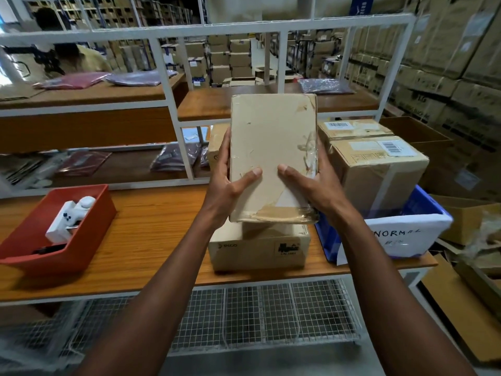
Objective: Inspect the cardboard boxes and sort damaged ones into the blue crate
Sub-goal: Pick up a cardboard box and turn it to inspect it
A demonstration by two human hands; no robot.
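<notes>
Here the flat cardboard box (pixel 271 153) stands upright above the table (pixel 151 226), left hand (pixel 230 183) and right hand (pixel 311 183) clamping its lower edges (thumbs across the front), beside the blue crate (pixel 423 207) whose paper label (pixel 401 234) reads "NORMAL".

Both bare forearms reach forward and up from the lower corners, converging toward the middle. The left hand (pixel 226 183) grips the box (pixel 271 156) on its left edge, fingers straight up along the side, thumb laid across the front. The right hand (pixel 311 185) mirrors it on the right edge, thumb on the front, fingers wrapped behind. The thumbs point toward each other, apart.
</notes>
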